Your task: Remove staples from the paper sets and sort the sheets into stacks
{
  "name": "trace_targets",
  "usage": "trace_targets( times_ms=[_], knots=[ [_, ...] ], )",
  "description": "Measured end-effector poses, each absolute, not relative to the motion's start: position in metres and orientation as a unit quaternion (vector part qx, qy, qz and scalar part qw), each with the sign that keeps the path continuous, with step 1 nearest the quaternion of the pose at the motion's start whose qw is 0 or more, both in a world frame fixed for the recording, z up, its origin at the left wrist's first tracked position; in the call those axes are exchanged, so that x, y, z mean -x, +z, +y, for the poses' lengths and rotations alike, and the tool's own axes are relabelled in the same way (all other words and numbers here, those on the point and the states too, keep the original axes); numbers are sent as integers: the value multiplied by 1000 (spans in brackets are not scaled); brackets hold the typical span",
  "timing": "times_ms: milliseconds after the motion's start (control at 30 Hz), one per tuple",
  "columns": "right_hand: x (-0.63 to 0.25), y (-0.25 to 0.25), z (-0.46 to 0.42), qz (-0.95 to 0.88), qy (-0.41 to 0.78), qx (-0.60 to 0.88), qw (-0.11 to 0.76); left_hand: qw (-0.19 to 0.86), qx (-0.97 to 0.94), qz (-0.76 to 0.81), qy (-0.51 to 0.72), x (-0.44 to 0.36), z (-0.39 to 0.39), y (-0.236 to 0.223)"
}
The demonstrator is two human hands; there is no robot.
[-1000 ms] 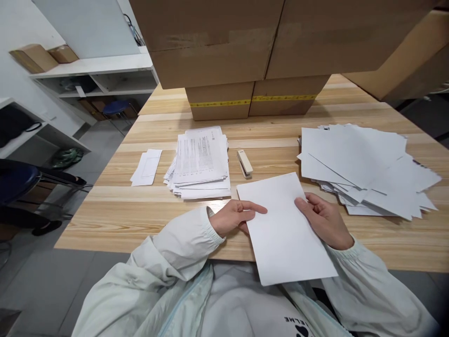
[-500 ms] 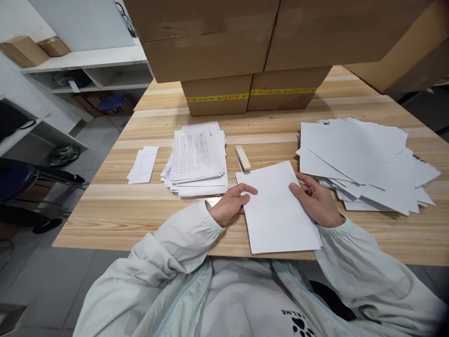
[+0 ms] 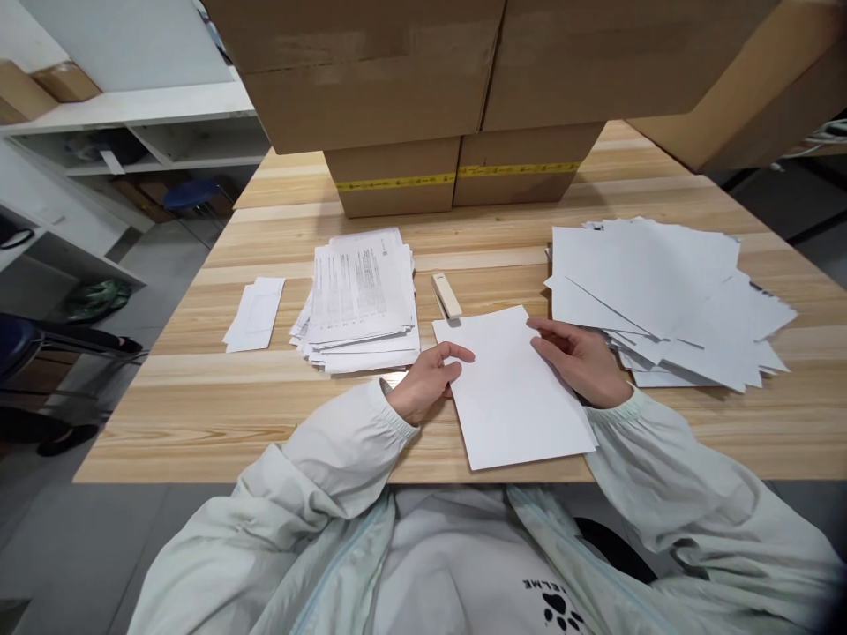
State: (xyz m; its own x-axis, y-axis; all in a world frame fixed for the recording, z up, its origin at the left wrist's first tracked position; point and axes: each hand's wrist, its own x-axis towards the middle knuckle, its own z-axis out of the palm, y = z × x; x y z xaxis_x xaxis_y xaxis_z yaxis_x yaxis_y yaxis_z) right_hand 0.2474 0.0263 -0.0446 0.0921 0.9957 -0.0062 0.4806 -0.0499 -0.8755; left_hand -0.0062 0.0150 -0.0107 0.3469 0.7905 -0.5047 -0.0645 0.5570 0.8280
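Observation:
A blank white sheet [image 3: 509, 397] lies flat on the wooden table [image 3: 218, 414] right in front of me. My left hand [image 3: 427, 381] rests at the sheet's left edge, fingers curled, forefinger on the paper. My right hand [image 3: 579, 360] lies on the sheet's upper right part with fingers stretched out. A small cream stapler [image 3: 446, 295] sits just beyond the sheet's top left corner. A pile of printed pages [image 3: 363, 298] is to the left of it. A loose spread of blank sheets [image 3: 662, 295] lies to the right.
Small white slips [image 3: 255, 313] lie at the far left of the table. Stacked cardboard boxes [image 3: 456, 97] stand along the back edge. White shelving [image 3: 132, 141] and a dark blue chair [image 3: 26, 339] are to the left, beyond the table.
The sheet was pushed away from me, from overhanging the table's near edge to lying fully on it. Both hands moved forward with it.

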Motion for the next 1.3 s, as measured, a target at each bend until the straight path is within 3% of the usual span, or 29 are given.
trace_targets(
  times_ms=[167,333,433,567,767,933,1300],
  knots=[
    [-250,-45,28,-605,308,642,356,711,-387,516,279,8,17,-10],
    [-253,8,31,-763,48,621,175,708,-377,531,274,8,18,-10],
    [-233,53,53,-804,-38,568,172,702,-379,534,279,7,19,-10],
    [-179,71,107,-831,20,528,176,696,-380,538,286,2,23,-10],
    [-107,21,164,-838,70,525,132,706,-353,538,294,-3,28,-9],
    [-87,-8,163,-829,87,536,132,713,-342,542,285,-2,29,-6],
    [-88,-24,157,-814,80,546,183,717,-336,539,288,-3,28,-2]
  ],
)
